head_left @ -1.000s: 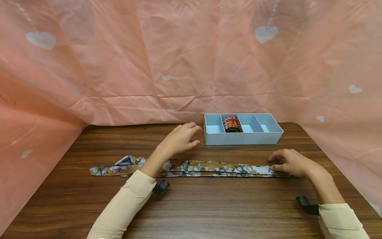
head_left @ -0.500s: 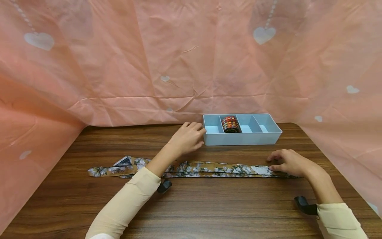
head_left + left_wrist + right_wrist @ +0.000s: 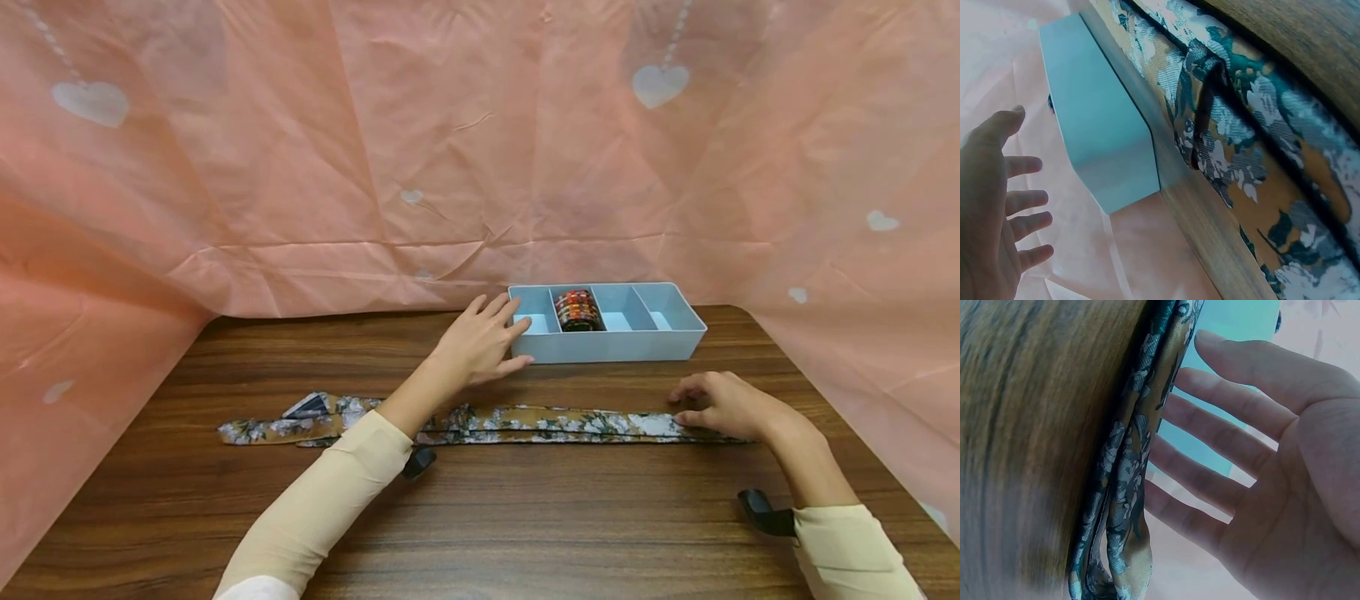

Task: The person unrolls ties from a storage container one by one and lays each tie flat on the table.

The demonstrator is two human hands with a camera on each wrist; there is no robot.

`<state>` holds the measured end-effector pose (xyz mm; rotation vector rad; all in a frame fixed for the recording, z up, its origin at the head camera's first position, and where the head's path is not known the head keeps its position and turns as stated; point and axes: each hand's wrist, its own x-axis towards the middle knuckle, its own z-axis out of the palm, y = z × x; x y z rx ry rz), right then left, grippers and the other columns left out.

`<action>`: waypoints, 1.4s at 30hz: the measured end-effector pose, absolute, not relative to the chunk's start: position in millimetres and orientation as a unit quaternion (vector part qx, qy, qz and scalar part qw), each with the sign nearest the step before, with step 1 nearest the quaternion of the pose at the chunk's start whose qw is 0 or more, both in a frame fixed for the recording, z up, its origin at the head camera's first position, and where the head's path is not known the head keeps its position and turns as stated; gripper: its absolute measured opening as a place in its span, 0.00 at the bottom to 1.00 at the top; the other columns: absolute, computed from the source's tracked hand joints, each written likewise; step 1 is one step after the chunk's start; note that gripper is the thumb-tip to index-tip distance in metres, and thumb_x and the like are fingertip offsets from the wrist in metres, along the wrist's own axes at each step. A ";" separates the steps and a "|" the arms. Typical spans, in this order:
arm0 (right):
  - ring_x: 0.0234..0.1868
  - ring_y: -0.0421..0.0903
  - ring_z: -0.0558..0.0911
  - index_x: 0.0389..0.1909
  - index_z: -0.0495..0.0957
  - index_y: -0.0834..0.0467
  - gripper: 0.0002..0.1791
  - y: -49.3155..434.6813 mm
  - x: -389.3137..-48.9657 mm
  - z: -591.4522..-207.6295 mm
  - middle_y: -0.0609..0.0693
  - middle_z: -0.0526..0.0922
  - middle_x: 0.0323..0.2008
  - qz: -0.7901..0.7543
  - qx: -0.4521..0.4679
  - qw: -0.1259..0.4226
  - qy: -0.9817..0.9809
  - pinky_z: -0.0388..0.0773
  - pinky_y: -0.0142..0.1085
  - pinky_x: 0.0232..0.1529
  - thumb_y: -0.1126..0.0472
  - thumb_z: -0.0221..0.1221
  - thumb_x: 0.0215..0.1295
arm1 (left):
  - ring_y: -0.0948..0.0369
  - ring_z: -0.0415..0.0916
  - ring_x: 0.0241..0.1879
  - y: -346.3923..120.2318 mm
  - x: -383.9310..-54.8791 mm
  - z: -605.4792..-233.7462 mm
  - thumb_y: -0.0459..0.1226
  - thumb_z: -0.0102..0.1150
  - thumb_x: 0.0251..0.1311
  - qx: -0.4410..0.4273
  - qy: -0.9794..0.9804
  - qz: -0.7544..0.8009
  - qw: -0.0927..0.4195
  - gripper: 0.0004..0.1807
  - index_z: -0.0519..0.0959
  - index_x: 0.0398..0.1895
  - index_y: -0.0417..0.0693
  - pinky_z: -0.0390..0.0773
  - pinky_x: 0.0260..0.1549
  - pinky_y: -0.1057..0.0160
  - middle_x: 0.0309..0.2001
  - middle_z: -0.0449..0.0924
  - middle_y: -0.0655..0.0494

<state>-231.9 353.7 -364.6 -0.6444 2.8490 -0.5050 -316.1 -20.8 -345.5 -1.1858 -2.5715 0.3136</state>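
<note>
A mustard necktie (image 3: pixel 570 421) with white flowers lies folded double along the table in the head view. My left hand (image 3: pixel 476 342) reaches over it with fingers spread, at the left end of a pale blue divided box (image 3: pixel 607 346). Whether its fingers touch the box I cannot tell; the left wrist view shows the hand (image 3: pixel 991 206) holding nothing. At the tie's folded right end rests my right hand (image 3: pixel 731 407), thumb and fingertips against the cloth. In the right wrist view its fingers (image 3: pixel 1210 431) are fairly straight beside the tie's loop (image 3: pixel 1129 550).
A rolled red patterned tie (image 3: pixel 577 311) sits in the box's second compartment from the left. A pink curtain (image 3: pixel 450 167) with white hearts hangs behind and at both sides of the wooden table (image 3: pixel 525 517).
My left hand has moved right and slightly away from me, to the box's left end, and its fingers have spread. The right hand stays at the tie's end.
</note>
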 end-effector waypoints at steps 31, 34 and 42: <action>0.47 0.59 0.86 0.44 0.86 0.63 0.13 347.4 -232.1 -364.7 0.54 0.89 0.42 -0.174 -0.211 0.095 0.957 0.81 0.55 0.46 0.60 0.71 0.62 | 0.51 0.66 0.72 22.7 -334.2 -342.9 0.58 0.46 0.78 -0.415 -0.876 0.173 0.175 0.29 0.69 0.73 0.55 0.69 0.68 0.48 0.73 0.66 0.48; 0.46 0.59 0.86 0.44 0.86 0.63 0.13 346.5 -231.5 -364.8 0.53 0.89 0.42 -0.173 -0.210 0.093 0.958 0.81 0.55 0.45 0.61 0.71 0.62 | 0.52 0.66 0.71 26.3 -335.9 -341.9 0.58 0.44 0.79 -0.413 -0.876 0.180 0.170 0.29 0.68 0.74 0.55 0.70 0.67 0.49 0.72 0.67 0.49; 0.47 0.59 0.86 0.44 0.86 0.63 0.14 345.4 -231.3 -363.9 0.54 0.89 0.42 -0.175 -0.205 0.096 0.958 0.81 0.55 0.46 0.60 0.71 0.62 | 0.52 0.68 0.69 33.8 -343.4 -337.3 0.55 0.45 0.79 -0.407 -0.883 0.168 0.161 0.28 0.66 0.76 0.55 0.71 0.65 0.50 0.69 0.70 0.49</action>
